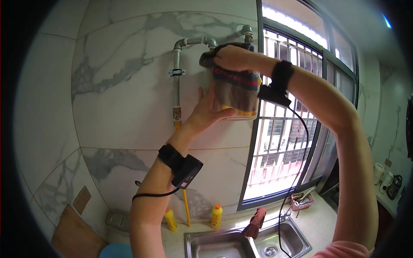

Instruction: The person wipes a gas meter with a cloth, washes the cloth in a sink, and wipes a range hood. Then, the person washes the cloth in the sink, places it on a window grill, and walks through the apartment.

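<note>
A box-like object [247,114] with a yellow lower edge hangs by the grey wall pipes. A brown-grey cloth with a dark stripe and red lettering [235,88] covers its front. My right hand [232,58] is closed on the dark upper part of the cloth, at the top of the box; its fingertips are partly hidden. My left hand [208,112] grips the lower left side of the box, thumb across the front bottom edge and fingers along the side. Both wrists wear black straps with small devices.
Grey pipes [176,90] run along the marble-patterned wall, left of a barred window [275,142]. Below are a double steel sink [215,246], a red cloth over the faucet [258,220], two yellow bottles [216,217] and a pink basket [306,202]. A black cable hangs from the right wrist.
</note>
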Demonstrator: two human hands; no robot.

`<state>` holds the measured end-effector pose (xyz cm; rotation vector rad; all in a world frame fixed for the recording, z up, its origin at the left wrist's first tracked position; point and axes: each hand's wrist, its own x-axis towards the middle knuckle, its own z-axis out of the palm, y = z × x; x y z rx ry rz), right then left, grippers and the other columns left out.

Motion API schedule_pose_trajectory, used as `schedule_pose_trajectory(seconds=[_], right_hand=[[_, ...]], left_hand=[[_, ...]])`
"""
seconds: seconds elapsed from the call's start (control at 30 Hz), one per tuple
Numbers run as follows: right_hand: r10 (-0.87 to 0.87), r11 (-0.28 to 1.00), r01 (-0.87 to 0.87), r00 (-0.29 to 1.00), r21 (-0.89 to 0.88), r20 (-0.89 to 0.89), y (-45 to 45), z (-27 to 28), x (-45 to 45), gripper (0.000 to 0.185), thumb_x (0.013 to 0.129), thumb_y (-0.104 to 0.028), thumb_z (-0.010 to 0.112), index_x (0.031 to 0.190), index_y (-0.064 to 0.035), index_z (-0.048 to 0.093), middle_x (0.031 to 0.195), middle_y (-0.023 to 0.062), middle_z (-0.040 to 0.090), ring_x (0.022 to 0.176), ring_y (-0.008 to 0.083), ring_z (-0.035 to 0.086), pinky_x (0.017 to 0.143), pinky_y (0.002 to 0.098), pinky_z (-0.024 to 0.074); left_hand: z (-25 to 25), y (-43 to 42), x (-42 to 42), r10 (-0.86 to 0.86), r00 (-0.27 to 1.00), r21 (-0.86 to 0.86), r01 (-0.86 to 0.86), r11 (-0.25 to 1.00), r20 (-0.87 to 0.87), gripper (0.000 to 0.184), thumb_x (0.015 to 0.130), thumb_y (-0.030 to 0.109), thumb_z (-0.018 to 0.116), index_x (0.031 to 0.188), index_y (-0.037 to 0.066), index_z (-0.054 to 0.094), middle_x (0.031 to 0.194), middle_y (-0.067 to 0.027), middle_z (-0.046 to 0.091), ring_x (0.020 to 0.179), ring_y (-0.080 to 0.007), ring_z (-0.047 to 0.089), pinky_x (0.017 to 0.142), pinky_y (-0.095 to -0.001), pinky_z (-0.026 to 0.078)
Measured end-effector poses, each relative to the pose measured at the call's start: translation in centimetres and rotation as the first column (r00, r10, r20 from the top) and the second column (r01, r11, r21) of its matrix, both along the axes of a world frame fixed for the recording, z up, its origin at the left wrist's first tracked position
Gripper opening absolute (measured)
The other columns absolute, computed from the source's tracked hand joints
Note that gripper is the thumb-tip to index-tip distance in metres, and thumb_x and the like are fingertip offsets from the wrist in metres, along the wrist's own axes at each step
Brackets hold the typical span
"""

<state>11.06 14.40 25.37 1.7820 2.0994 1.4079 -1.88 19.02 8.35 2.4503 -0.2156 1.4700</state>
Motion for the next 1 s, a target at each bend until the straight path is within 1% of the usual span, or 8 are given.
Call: schedule_pose_trajectory(seconds=[0.13, 0.23, 0.37, 0.53, 0.63, 0.67, 0.93, 1.0], right_hand=[[0.050, 0.992, 0.004, 0.904, -0.125, 0.425, -1.2, -2.1, -2.1, 0.028, 0.083, -0.019, 0.044, 0.082, 0.0002, 0.064, 0.084, 0.0132, 0.064, 0.079, 0.0274, 0.062, 0.070, 0.0368, 0.0498], [-0.152, 0.942, 0.177, 0.982, -0.284, 0.109, 2.5, -0.2, -4.2, 0.022, 0.077, -0.016, 0.052, 0.089, -0.0063, 0.067, 0.089, 0.0088, 0.065, 0.085, 0.0233, 0.062, 0.066, 0.0381, 0.0494], [-0.201, 0.950, 0.229, 0.969, -0.213, 0.145, 5.5, -1.0, -5.7, 0.028, 0.074, -0.024, 0.053, 0.090, -0.0059, 0.067, 0.096, 0.0115, 0.064, 0.090, 0.0267, 0.061, 0.078, 0.0341, 0.0469], [-0.239, 0.916, 0.327, 0.910, -0.230, 0.339, 9.1, -3.8, -6.5, 0.031, 0.072, -0.021, 0.055, 0.098, -0.0107, 0.067, 0.102, 0.0092, 0.063, 0.097, 0.0247, 0.059, 0.082, 0.0358, 0.0452], [-0.253, 0.930, 0.273, 0.961, -0.246, 0.110, 9.7, -5.9, -7.0, 0.031, 0.071, -0.018, 0.057, 0.099, -0.0090, 0.066, 0.104, 0.0100, 0.063, 0.097, 0.0271, 0.059, 0.084, 0.0447, 0.0434], [-0.180, 0.957, 0.226, 0.955, -0.183, 0.237, 9.2, -6.8, -6.6, 0.032, 0.071, -0.021, 0.061, 0.100, -0.0082, 0.066, 0.105, 0.0094, 0.063, 0.097, 0.0313, 0.058, 0.082, 0.0577, 0.0388], [-0.359, 0.916, 0.390, 0.681, 0.100, 0.638, 2.3, -17.1, -7.0, 0.049, 0.078, -0.027, 0.054, 0.121, -0.0044, 0.052, 0.130, 0.0143, 0.044, 0.121, 0.0371, 0.038, 0.096, 0.0666, 0.0197], [-0.495, 0.854, 0.413, 0.456, 0.317, 0.739, 2.5, -18.9, -5.7, 0.050, 0.080, -0.031, 0.050, 0.125, -0.0088, 0.049, 0.131, 0.0104, 0.044, 0.122, 0.0355, 0.037, 0.098, 0.0625, 0.0218]], left_hand=[[-0.8, 0.1, 0.7, 0.131, 0.983, 0.106, -0.146, 0.984, 0.132, 0.085, 0.073, 0.033, 0.070, 0.136, 0.003, 0.021, 0.140, -0.0140, 0.027, 0.133, -0.0237, 0.019, 0.108, -0.0387, 0.009], [-2.7, 2.2, 1.6, -0.015, 0.980, -0.065, 0.029, 0.997, 0.199, 0.065, 0.075, 0.024, 0.068, 0.126, 0.003, 0.034, 0.132, -0.0111, 0.033, 0.127, -0.0221, 0.029, 0.102, -0.0350, 0.024], [-4.8, 4.2, 1.2, -0.149, 0.855, -0.299, 0.329, 0.896, 0.497, 0.035, 0.076, 0.011, 0.055, 0.109, 0.002, 0.045, 0.115, -0.0082, 0.042, 0.111, -0.0177, 0.042, 0.092, -0.0296, 0.036], [-4.0, 3.1, -4.1, 0.070, 0.816, -0.567, 0.334, 0.753, 0.574, 0.033, 0.074, 0.004, 0.040, 0.105, 0.002, 0.050, 0.106, -0.0092, 0.048, 0.099, -0.0166, 0.046, 0.084, -0.0294, 0.041], [-3.5, 3.9, -6.0, 0.101, 0.807, -0.545, 0.294, 0.785, 0.581, 0.026, 0.077, 0.006, 0.042, 0.101, 0.003, 0.052, 0.101, -0.0068, 0.050, 0.096, -0.0143, 0.047, 0.077, -0.0284, 0.044], [-3.4, 4.0, -6.3, 0.110, 0.804, -0.534, 0.279, 0.798, 0.584, 0.024, 0.078, 0.007, 0.043, 0.100, 0.003, 0.052, 0.100, -0.0061, 0.050, 0.095, -0.0137, 0.047, 0.076, -0.0283, 0.044], [-2.3, 1.8, -5.8, 0.115, 0.799, -0.482, 0.235, 0.844, 0.590, 0.019, 0.083, 0.013, 0.048, 0.100, 0.005, 0.050, 0.097, -0.0036, 0.048, 0.089, -0.0113, 0.047, 0.072, -0.0268, 0.045], [-2.6, 1.6, -4.8, 0.130, 0.813, -0.477, 0.196, 0.857, 0.567, 0.018, 0.084, 0.014, 0.048, 0.100, 0.005, 0.050, 0.097, -0.0036, 0.048, 0.089, -0.0110, 0.047, 0.071, -0.0265, 0.045]])
